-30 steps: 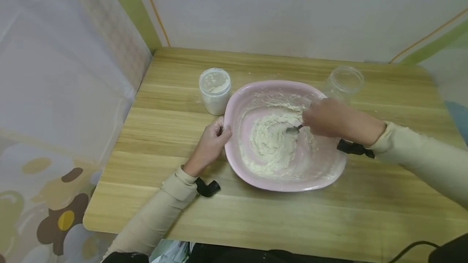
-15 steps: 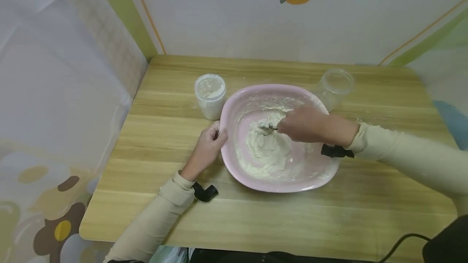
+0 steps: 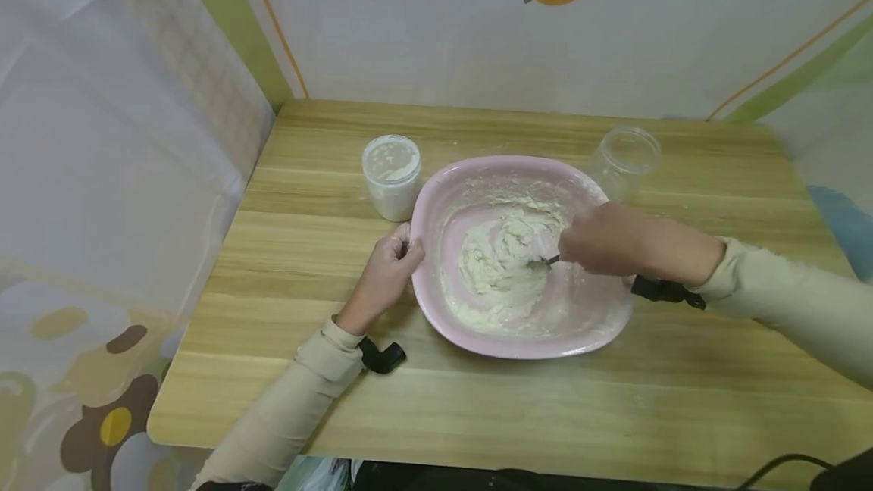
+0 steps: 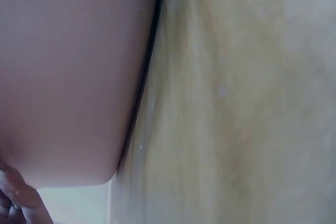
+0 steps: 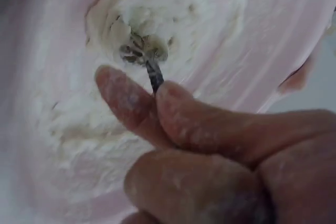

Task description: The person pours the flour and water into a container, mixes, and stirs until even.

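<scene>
A pink basin (image 3: 521, 352) stands on the wooden table, holding a wet, lumpy, pale dough (image 3: 501, 264). My left hand (image 3: 383, 271) grips its left rim, thumb on top; in the left wrist view its fingers (image 4: 18, 190) lie against the outer wall. Over the right part of the basin, my right hand (image 3: 603, 241) holds a small metal spoon (image 3: 543, 261). The right wrist view shows thumb and forefinger pinching the spoon's handle (image 5: 154, 74), with its head down in the dough. White smears coat the fingers of my right hand.
A clear jar of white flour (image 3: 393, 180) stands close to the basin's back left. Another clear jar (image 3: 626, 157), see-through, is behind its right end. The wooden table (image 3: 477, 415) stretches to a printed wall cloth (image 3: 409, 29); a black cable (image 3: 777, 463) lies at the front right.
My right hand has swept the spoon left through the dough, then back right and slightly nearer to me. The left hand keeps its grip on the rim. The head view has shifted slightly.
</scene>
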The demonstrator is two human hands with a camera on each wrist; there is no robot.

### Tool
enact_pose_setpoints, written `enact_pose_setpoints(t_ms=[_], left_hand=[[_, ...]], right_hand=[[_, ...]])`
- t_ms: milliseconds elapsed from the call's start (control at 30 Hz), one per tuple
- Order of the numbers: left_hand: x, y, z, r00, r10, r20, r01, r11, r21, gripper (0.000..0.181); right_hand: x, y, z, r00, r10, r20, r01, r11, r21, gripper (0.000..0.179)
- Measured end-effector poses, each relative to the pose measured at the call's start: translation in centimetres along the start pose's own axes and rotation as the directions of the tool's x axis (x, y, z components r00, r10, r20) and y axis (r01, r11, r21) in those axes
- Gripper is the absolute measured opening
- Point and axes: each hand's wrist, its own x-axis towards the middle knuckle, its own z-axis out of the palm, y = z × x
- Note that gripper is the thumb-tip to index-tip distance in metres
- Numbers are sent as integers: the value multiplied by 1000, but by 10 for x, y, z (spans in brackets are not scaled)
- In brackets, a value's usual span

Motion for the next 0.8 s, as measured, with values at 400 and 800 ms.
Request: enact_pose_setpoints(t_ms=[400,800], left_hand=[[-2,0,-2,1000,-5,30,5,1000,-12,23],[-18,-7,6,999,-41,-9,41,999,-28,23]], right_hand=[[39,34,-2,993,101,66,-110,982,150,25],[27,-29,5,987,-148,58,136,975,176,25]])
